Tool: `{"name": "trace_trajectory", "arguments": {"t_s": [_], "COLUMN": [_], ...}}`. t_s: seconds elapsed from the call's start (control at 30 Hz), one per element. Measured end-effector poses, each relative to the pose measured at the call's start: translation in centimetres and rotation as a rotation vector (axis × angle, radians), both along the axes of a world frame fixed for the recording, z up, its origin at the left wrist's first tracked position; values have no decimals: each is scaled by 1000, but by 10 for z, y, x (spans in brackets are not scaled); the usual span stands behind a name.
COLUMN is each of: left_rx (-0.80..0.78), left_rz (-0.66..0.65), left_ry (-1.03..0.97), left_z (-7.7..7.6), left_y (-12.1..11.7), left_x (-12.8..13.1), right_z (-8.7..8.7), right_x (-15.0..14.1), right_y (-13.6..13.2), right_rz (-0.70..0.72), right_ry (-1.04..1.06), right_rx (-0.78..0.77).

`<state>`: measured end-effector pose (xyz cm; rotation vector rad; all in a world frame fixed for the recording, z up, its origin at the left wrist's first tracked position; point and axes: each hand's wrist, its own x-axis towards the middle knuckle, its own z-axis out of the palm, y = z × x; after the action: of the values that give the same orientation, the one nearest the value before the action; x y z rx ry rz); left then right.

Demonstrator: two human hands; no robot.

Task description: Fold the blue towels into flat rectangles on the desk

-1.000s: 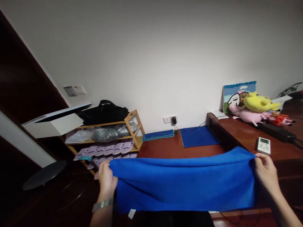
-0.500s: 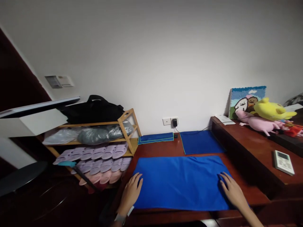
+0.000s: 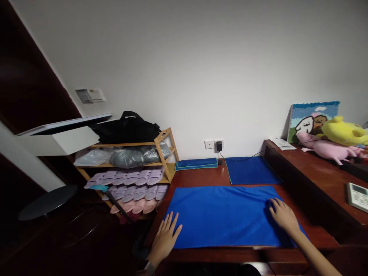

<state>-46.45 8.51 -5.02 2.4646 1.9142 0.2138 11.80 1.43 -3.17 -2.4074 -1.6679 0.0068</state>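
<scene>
A bright blue cloth (image 3: pixel 221 216) lies spread out on the reddish-brown desk (image 3: pixel 198 178), with faint creases toward its right side. My left hand (image 3: pixel 166 234) rests at the cloth's left edge near the front corner, fingers stretched and apart. Over the right part of the cloth is my right hand (image 3: pixel 283 215), its fingers bent a little and spread, the tips touching the fabric. Behind it, a darker blue cloth (image 3: pixel 251 170) lies flat, and a folded blue cloth (image 3: pixel 197 164) with a green edge sits against the wall.
At left stands a wooden rack (image 3: pixel 169 153) of lilac and pink slippers (image 3: pixel 143 177), topped by a black bag (image 3: pixel 129 128) and a white box (image 3: pixel 66 142). A raised ledge at right holds plush toys (image 3: pixel 327 147) and a remote control (image 3: pixel 358 196). A charger (image 3: pixel 219 146) trails a cable.
The view has turned left. My left hand has slid toward the cloth's near left corner, and my right hand has moved slightly inward on the cloth, which shows new creases there.
</scene>
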Motion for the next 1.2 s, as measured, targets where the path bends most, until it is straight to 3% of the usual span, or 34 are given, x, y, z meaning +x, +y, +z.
{"name": "trace_trajectory", "arguments": {"t_s": [0.07,0.13,0.23,0.3,0.37,0.47,0.6,0.73,0.83,0.93,1.0,1.1,1.2], "left_rx": [22,79,181,209,178,96,81,64,62,67,67,67,56], "left_rz": [-9,-32,-80,-74,-50,-21,3,25,50,62,56,52,53], "left_ry": [-19,-26,-34,-71,-99,-76,-52,-29,-21,-28,-31,-36,-42], "left_z": [2,14,40,49,46,25,6,7,10,12,14,15,17], "left_y": [0,11,52,88,119,145,148,144,142,140,138,136,136], "left_x": [-7,-10,-4,6,16,24,22,20,22,24,25,25,24], "right_z": [7,11,8,1,-9,-25,-43,-49,-40,-20,-6,9,12], "right_x": [-7,-13,-18,-17,-12,4,37,56,49,11,-35,-120,-189], "right_y": [23,47,76,87,93,96,90,81,80,86,95,111,124], "right_rz": [79,120,150,150,142,129,58,15,-35,-211,-203,157,441], "right_ry": [25,63,118,134,117,77,34,-2,-6,-55,-100,-69,66], "right_rx": [8,-28,-103,-151,-170,-168,-178,-165,-195,-185,-122,-7,-65]}}
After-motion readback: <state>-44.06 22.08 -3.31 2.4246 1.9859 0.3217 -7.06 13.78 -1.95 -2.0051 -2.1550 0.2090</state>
